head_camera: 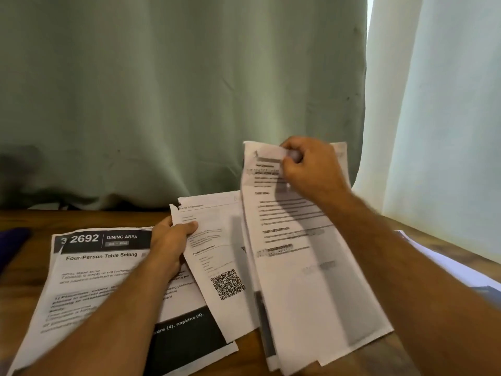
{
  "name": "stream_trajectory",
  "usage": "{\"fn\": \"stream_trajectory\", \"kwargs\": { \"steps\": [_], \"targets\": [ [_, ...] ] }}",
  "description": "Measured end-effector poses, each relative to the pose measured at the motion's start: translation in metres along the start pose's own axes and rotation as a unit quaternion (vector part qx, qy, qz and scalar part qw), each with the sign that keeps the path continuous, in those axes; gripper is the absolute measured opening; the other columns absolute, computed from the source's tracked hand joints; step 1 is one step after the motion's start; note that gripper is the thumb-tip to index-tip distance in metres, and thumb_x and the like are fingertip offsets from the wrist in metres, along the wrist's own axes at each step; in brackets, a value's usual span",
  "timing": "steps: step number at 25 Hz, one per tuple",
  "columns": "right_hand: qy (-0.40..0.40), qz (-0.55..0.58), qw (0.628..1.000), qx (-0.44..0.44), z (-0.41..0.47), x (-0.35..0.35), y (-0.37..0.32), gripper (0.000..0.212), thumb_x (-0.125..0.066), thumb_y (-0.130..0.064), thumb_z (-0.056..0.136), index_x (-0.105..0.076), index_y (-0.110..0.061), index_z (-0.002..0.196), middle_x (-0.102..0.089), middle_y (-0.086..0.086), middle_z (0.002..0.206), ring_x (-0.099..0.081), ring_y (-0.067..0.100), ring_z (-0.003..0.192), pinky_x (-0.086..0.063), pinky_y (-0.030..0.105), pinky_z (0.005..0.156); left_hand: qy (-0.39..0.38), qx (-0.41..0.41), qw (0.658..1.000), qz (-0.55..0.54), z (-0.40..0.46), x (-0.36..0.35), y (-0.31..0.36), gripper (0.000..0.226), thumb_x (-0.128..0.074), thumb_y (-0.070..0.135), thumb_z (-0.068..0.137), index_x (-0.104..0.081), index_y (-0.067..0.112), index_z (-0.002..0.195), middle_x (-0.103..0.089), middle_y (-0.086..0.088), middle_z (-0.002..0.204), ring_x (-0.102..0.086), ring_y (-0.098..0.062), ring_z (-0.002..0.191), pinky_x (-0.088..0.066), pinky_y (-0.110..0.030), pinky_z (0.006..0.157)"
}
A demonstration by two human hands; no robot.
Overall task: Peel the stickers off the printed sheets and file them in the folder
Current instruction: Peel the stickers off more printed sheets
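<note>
Printed sheets (311, 267) are pinched at their top by the right hand (311, 169); beside it, another sheet (217, 240) is gripped by the left hand (170, 240).

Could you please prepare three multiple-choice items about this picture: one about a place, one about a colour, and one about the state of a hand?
1. Where does the sheet with the QR code lie?
A. Left of the dining area sheet
B. Between the dining area sheet and the lifted sheet
C. Inside a folder

2. What colour is the header band of the dining area sheet?
A. Black with white print
B. Red
C. Green

3. What does the right hand do?
A. Lies flat on the table
B. Hangs idle
C. Pinches the top of the lifted sheet

Answers: 1 B, the QR sheet overlaps the dining area sheet and the lifted sheet stands to its right. 2 A, "2692" and "DINING AREA" show white on black. 3 C, its fingers are curled on the sheet's upper edge, while the left hand grips the QR sheet.
</note>
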State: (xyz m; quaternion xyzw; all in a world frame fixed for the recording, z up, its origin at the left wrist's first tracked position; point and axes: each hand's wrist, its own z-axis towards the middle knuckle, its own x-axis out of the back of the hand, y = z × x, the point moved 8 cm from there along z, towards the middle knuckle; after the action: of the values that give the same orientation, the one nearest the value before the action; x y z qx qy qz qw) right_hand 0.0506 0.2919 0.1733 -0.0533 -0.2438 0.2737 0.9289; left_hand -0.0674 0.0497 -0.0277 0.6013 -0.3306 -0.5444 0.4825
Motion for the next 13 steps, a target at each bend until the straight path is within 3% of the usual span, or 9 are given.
{"fn": "stream_trajectory", "kwargs": {
  "steps": [2,4,8,11,13],
  "targets": [
    [-0.044,0.011,0.999,-0.022,0.0,-0.028,-0.005,0.02,-0.054,-0.013,0.085,-0.072,-0.017,0.091,-0.07,-0.004,0.075,-0.066,0.013,0.066,-0.058,0.031,0.064,-0.018,-0.012,1.0,-0.002,-0.005,-0.006,0.004,0.012,-0.061,0.011,0.098,-0.068,0.02,0.101,-0.076,-0.011,0.098,-0.074,-0.034,0.087,-0.06,-0.054,0.078],
    [-0.079,0.03,0.996,-0.034,-0.006,-0.056,-0.012,0.019,-0.055,-0.013,0.088,-0.073,-0.017,0.094,-0.073,-0.001,0.08,-0.067,0.013,0.069,-0.058,0.029,0.068,-0.035,-0.025,0.999,-0.028,-0.009,-0.011,0.007,0.019,-0.051,0.02,0.104,-0.068,0.019,0.112,-0.077,-0.01,0.1,-0.074,-0.034,0.091,-0.059,-0.056,0.082],
    [-0.138,0.039,0.988,-0.055,-0.031,-0.1,-0.006,0.02,-0.061,-0.018,0.094,-0.075,-0.019,0.109,-0.075,-0.003,0.099,-0.066,0.008,0.082,-0.055,0.026,0.086,-0.087,-0.028,0.993,-0.073,-0.013,-0.027,0.01,0.025,-0.05,0.024,0.104,-0.067,0.012,0.117,-0.075,-0.017,0.103,-0.071,-0.041,0.098,-0.056,-0.06,0.088],
    [-0.158,0.036,0.985,-0.054,-0.052,-0.112,0.008,0.024,-0.061,-0.021,0.097,-0.073,-0.019,0.117,-0.074,-0.005,0.107,-0.061,0.002,0.084,-0.051,0.018,0.087,-0.1,-0.026,0.993,-0.065,-0.012,-0.036,0.007,0.028,-0.05,0.029,0.103,-0.068,0.01,0.114,-0.075,-0.019,0.102,-0.072,-0.042,0.096,-0.055,-0.062,0.089],
    [-0.165,0.051,0.983,-0.057,-0.058,-0.117,0.018,0.023,-0.062,-0.02,0.097,-0.073,-0.019,0.116,-0.074,-0.006,0.107,-0.061,0.003,0.086,-0.051,0.019,0.089,-0.116,-0.012,0.99,-0.075,-0.009,-0.043,0.002,0.042,-0.044,0.041,0.104,-0.069,0.009,0.118,-0.074,-0.021,0.105,-0.072,-0.042,0.097,-0.054,-0.061,0.091]
  ]
}}
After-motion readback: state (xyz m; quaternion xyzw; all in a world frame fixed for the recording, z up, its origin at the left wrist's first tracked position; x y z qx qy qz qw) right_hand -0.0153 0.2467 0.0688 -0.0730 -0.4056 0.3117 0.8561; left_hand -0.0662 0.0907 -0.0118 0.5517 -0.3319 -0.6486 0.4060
